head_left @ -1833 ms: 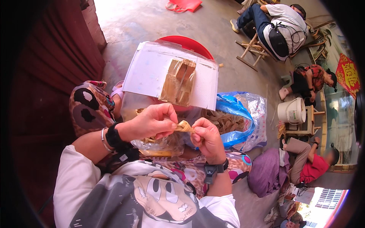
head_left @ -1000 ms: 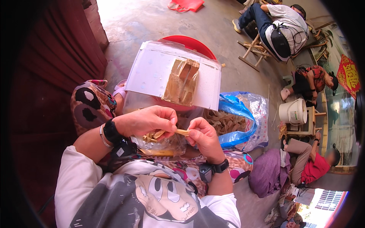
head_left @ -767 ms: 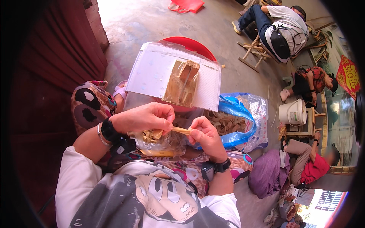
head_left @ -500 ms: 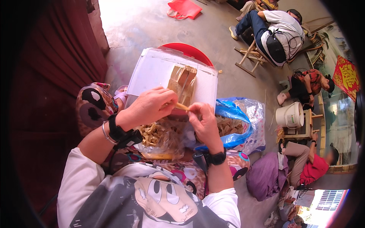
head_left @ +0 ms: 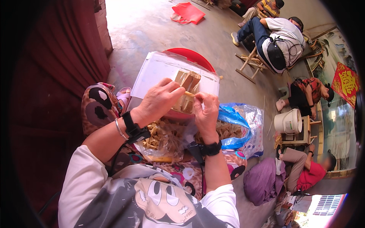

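Your two hands meet above your lap, fingertips nearly touching. Your left hand (head_left: 157,100) has its thumb and forefinger pinched shut on one end of a small tan wooden strip (head_left: 189,93); the other fingers curl loosely under. Your right hand (head_left: 206,112) closes its fingertips on the strip's other end, knuckles bent, so the strip bridges the narrow gap between both sets of fingers. Each wrist wears a black band.

Directly beneath your fingers, on your lap, lies a clear plastic bag of small tan pieces (head_left: 161,136), crumpled and open at the top. Just to the right of your right fingers sits a blue plastic bag (head_left: 232,121) holding more of the tan pieces, with a clear printed bag beside it.

Just beyond your fingertips stands a white board (head_left: 156,72) wrapped in clear film, and a short stack of tan wooden pieces (head_left: 187,85) rests on it, right behind the strip you hold. A red basin (head_left: 190,57) shows from behind the board's far edge.

Farther off to the right of your fingers stands a white bucket (head_left: 288,121) on a small wooden stool. Other people sit around it and farther back on the concrete floor (head_left: 152,26), and a red bag (head_left: 188,11) lies at the far end.
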`<state>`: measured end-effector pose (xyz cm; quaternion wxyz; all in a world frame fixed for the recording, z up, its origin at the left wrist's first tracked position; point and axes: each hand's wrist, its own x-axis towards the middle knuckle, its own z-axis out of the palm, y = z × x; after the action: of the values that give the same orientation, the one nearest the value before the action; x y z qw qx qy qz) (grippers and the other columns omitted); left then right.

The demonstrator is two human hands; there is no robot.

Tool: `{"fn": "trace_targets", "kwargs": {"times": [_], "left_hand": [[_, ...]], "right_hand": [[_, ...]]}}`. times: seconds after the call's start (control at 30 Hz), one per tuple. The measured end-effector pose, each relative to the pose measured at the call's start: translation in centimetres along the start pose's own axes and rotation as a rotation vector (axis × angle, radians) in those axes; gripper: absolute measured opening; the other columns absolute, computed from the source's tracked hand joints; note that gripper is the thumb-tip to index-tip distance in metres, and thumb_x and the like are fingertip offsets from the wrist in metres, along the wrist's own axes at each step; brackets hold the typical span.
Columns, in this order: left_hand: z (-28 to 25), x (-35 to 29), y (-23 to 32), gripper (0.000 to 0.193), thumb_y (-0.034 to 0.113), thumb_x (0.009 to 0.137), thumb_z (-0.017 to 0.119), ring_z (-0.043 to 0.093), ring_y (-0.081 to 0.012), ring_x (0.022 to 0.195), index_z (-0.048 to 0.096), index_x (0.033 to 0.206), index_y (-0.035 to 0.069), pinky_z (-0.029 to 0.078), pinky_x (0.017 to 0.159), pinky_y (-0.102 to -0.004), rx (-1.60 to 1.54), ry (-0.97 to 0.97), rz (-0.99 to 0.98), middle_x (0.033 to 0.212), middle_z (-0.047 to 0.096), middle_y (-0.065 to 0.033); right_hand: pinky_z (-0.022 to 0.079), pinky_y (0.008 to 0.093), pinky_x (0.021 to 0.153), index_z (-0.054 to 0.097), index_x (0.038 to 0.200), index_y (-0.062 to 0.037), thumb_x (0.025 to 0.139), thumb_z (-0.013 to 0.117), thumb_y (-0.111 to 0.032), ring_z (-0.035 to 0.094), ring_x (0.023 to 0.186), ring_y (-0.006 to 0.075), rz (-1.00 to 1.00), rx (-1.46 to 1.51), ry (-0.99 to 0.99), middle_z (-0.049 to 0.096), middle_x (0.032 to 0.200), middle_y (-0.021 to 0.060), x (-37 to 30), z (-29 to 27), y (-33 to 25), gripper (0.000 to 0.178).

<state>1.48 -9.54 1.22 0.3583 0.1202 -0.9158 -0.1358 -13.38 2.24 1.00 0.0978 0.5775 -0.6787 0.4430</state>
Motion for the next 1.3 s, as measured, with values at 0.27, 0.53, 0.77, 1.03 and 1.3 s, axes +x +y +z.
{"fn": "trace_targets", "kwargs": {"times": [0.27,0.53,0.77,1.03,1.3], "left_hand": [[1.0,0.1,0.0,0.025,0.001,0.070,0.063,0.054,-0.0259,0.088,0.058,0.093,0.006,0.049,0.076,-0.0327,0.046,-0.051,-0.030,0.087,0.057,-0.0065],[0.4,-0.2,1.0,0.015,0.003,0.070,0.061,0.054,-0.0277,0.085,0.056,0.084,0.005,0.048,0.074,-0.0333,0.085,-0.182,-0.061,0.084,0.058,-0.0084],[-2.7,-2.4,-0.8,0.008,0.011,0.075,0.062,0.057,-0.0283,0.076,0.057,0.079,0.005,0.046,0.073,-0.0363,-0.159,-0.454,-0.127,0.074,0.060,-0.0092],[-0.8,-7.0,-0.5,0.012,0.015,0.076,0.063,0.059,-0.0268,0.080,0.058,0.081,0.005,0.048,0.076,-0.0368,-0.051,-0.586,-0.012,0.078,0.060,-0.0095],[-1.8,-6.0,1.0,0.015,0.018,0.078,0.062,0.060,-0.0256,0.081,0.057,0.084,0.006,0.049,0.071,-0.0364,-0.022,-0.670,0.091,0.079,0.058,-0.0090]], "right_hand": [[0.040,0.0368,0.079,0.063,0.091,-0.0093,0.078,0.065,-0.007,0.056,0.087,0.0245,0.000,-0.167,-0.107,0.063,0.082,0.0048,0.2,0.1,-0.3,0.013],[0.040,0.0376,0.078,0.061,0.084,-0.0087,0.076,0.062,-0.012,0.055,0.084,0.0248,0.009,-0.380,-0.250,0.064,0.080,0.0053,-0.8,-0.5,-2.3,0.008],[0.046,0.0328,0.064,0.059,0.084,-0.0032,0.076,0.059,-0.003,0.057,0.069,0.0212,0.363,0.062,-0.264,0.058,0.071,0.0073,-3.8,-3.5,-1.8,0.007],[0.048,0.0243,0.065,0.059,0.101,-0.0013,0.087,0.059,-0.014,0.060,0.076,0.0105,1.284,0.824,-0.619,0.060,0.087,0.0031,-12.0,5.0,2.1,0.019],[0.048,0.0411,0.084,0.062,0.104,0.0004,0.084,0.051,-0.018,0.061,0.097,0.0348,0.343,-0.175,-1.268,0.064,0.105,0.0198,-17.1,8.7,5.5,0.029]]}}
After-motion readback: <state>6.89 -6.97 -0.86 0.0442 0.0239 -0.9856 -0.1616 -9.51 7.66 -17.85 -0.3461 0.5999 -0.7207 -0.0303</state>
